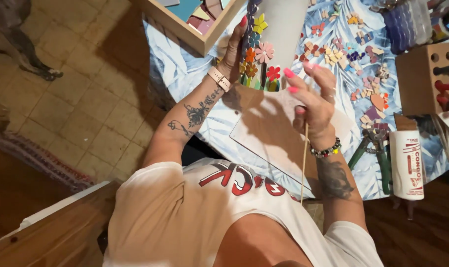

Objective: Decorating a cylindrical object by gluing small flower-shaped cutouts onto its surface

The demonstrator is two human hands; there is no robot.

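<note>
The left hand [233,52] is wrapped around the edge of a tall white mosaic piece [279,29] studded with coloured tile flowers [263,53], steadying it upright on the leaf-patterned tablecloth [185,74]. The right hand [313,101] pinches a thin wooden stick [304,163] between thumb and fingers, close beside the flowers (the stick's upper end is hidden behind the hand). Loose tile pieces [333,54] lie scattered beyond the right hand. A white glue bottle [407,165] and green-handled nippers [378,148] rest near the table's edge.
</note>
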